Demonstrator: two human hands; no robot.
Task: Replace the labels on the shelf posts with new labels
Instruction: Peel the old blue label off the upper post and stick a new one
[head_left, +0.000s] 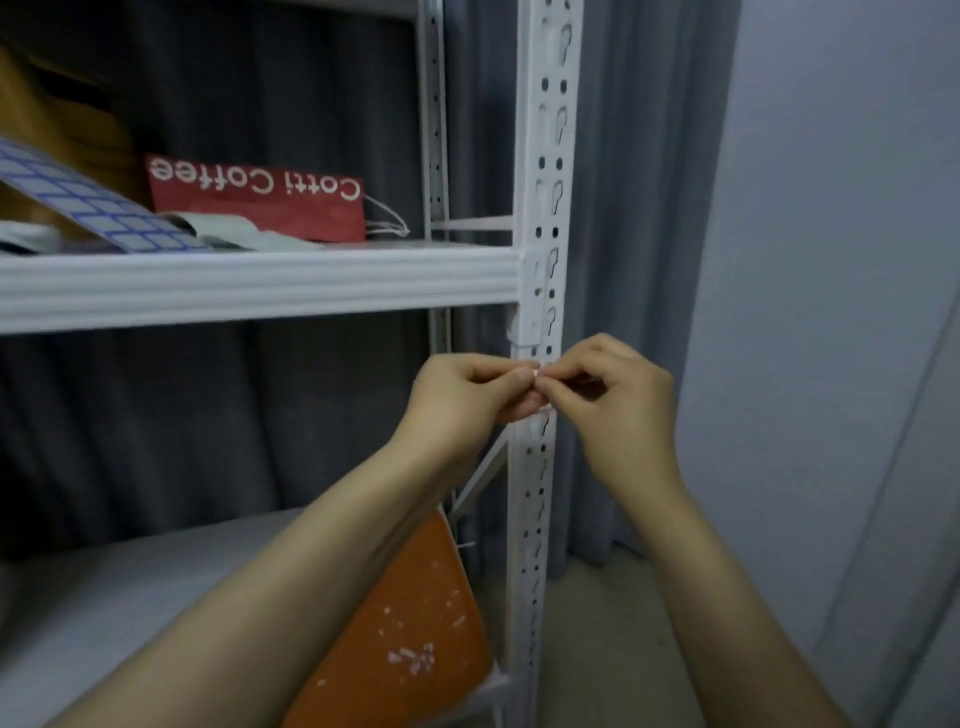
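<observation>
The white perforated shelf post (545, 182) runs top to bottom through the middle of the view. Just below the shelf beam, my left hand (462, 400) and my right hand (618, 400) meet in front of the post. Both pinch a small white label (535, 373) between thumb and fingertips. Most of the label is hidden by the fingers, and I cannot tell whether it touches the post. A sheet of blue-bordered blank labels (88, 205) lies on the upper shelf at the left.
A red "Cotti Coffee" paper bag (260, 202) lies on the white upper shelf (260, 286). An orange sheet (410, 639) dotted with white scraps leans by the post's lower part. Grey curtain hangs behind, and a pale wall (831, 260) stands to the right.
</observation>
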